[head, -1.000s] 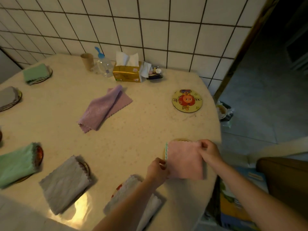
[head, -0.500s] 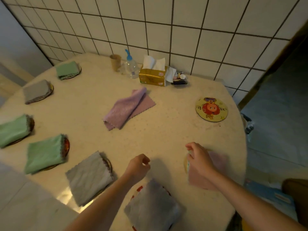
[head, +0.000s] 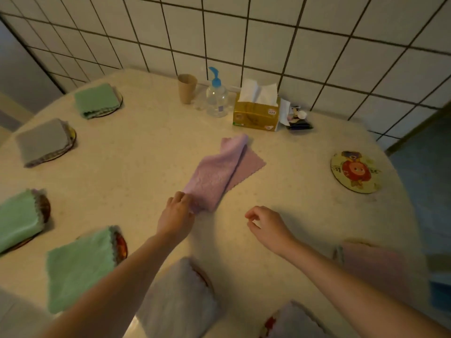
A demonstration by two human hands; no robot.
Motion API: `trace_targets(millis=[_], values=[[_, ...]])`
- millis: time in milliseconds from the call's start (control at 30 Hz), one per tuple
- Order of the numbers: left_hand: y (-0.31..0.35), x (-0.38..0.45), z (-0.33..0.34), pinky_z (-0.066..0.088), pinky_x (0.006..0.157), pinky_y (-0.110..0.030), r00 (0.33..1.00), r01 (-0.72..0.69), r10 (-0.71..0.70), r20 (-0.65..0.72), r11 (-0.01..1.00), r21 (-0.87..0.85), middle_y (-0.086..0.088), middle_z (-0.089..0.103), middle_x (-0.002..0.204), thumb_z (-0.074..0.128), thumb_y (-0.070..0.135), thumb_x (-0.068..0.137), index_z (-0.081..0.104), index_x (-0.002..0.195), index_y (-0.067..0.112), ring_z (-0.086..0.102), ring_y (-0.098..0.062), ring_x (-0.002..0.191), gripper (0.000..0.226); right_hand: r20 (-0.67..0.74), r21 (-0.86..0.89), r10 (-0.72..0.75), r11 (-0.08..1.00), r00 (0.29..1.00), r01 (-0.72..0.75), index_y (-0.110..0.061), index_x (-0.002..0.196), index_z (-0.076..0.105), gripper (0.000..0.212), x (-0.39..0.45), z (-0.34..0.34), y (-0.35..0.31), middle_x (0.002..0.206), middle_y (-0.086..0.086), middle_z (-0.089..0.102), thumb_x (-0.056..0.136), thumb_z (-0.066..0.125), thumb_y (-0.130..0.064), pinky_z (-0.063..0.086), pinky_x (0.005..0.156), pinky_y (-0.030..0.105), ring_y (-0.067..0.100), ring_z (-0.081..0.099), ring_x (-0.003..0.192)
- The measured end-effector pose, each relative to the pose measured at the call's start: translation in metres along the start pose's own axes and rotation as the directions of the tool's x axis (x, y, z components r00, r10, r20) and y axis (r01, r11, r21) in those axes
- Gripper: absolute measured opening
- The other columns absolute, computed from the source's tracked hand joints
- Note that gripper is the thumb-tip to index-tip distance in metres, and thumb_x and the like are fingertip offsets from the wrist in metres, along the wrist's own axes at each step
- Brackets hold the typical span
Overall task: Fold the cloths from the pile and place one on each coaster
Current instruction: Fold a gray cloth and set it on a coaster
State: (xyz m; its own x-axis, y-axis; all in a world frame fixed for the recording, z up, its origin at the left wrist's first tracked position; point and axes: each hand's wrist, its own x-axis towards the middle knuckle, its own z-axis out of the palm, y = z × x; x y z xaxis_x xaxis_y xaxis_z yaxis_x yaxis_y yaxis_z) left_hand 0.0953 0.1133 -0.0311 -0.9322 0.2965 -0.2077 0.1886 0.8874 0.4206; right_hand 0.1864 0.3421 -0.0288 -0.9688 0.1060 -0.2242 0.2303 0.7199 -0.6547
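Observation:
A purple cloth lies loosely doubled over in the middle of the table. My left hand grips its near corner. My right hand hovers to the right of it, fingers curled and holding nothing. One round coaster with a cartoon picture lies bare at the far right. A folded pink cloth rests on a coaster at the near right edge. Folded green cloths and grey cloths cover the other coasters around the left and near side.
Against the tiled wall stand a paper cup, a pump bottle, a golden tissue box and small items. The round table's edge drops off on the right toward a doorway.
My hands left the pink cloth on its coaster and reached forward. My left hand has taken hold of the purple cloth's near corner. The view shifted left and up.

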Motion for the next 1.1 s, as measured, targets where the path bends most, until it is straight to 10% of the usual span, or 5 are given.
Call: trace_targets(millis=[233, 433, 633, 800, 1100], values=[[-0.032, 0.067, -0.022, 0.051, 0.073, -0.029, 0.958, 0.287, -0.235, 0.165, 0.792, -0.538, -0.004, 0.065, 0.1, 0.061, 0.02, 0.086, 0.052, 0.116, 0.013, 0.063, -0.022, 0.085, 0.032, -0.089, -0.049, 0.134, 0.989, 0.987, -0.139, -0.006, 0.126, 0.05, 0.047, 0.065, 0.055, -0.06, 0.125, 0.013, 0.053, 0.084, 0.066, -0.02, 0.04, 0.097, 0.039, 0.032, 0.048, 0.115], [-0.029, 0.083, -0.029, 0.049, 0.05, -0.016, 0.963, 0.27, -0.183, 0.2, 0.718, -0.642, -0.002, 0.066, 0.08, 0.063, 0.011, 0.083, 0.059, 0.103, 0.012, 0.063, -0.013, 0.063, 0.021, -0.182, 0.053, 0.109, 0.993, 0.977, -0.101, -0.007, 0.127, 0.046, 0.063, 0.076, 0.075, -0.077, 0.123, 0.013, 0.055, 0.075, 0.074, -0.029, 0.041, 0.087, 0.033, 0.03, 0.052, 0.11], [-0.062, 0.09, -0.059, 0.057, 0.071, -0.038, 0.978, 0.19, -0.189, 0.086, 0.645, -0.741, -0.006, 0.06, 0.092, 0.061, 0.01, 0.085, 0.054, 0.105, 0.023, 0.066, -0.027, 0.076, 0.025, -0.211, 0.146, 0.078, 0.988, 0.974, -0.048, -0.015, 0.13, 0.037, 0.077, 0.077, 0.088, -0.095, 0.13, 0.004, 0.042, 0.071, 0.067, -0.054, 0.039, 0.084, 0.023, 0.017, 0.042, 0.114], [-0.111, 0.087, -0.079, 0.054, 0.069, -0.038, 0.959, 0.149, -0.277, -0.064, 0.681, -0.717, -0.003, 0.055, 0.085, 0.055, 0.004, 0.087, 0.048, 0.096, 0.02, 0.058, -0.024, 0.071, 0.019, -0.132, -0.466, -0.03, 0.884, 0.991, -0.035, -0.009, 0.088, 0.056, 0.062, 0.085, 0.109, -0.094, 0.1, 0.013, 0.054, 0.056, 0.078, -0.057, 0.049, 0.072, 0.04, 0.033, 0.051, 0.091], [-0.177, 0.053, -0.078, 0.048, 0.087, -0.031, 0.945, 0.287, -0.327, -0.002, 0.832, -0.475, -0.003, 0.068, 0.098, 0.053, -0.006, 0.081, 0.073, 0.086, 0.017, 0.059, -0.022, 0.085, 0.031, -0.037, -0.667, -0.123, 0.742, 0.992, 0.067, -0.015, 0.083, 0.064, 0.043, 0.076, 0.106, -0.082, 0.096, 0.006, 0.064, 0.045, 0.083, -0.013, 0.05, 0.059, 0.036, 0.028, 0.062, 0.083]])
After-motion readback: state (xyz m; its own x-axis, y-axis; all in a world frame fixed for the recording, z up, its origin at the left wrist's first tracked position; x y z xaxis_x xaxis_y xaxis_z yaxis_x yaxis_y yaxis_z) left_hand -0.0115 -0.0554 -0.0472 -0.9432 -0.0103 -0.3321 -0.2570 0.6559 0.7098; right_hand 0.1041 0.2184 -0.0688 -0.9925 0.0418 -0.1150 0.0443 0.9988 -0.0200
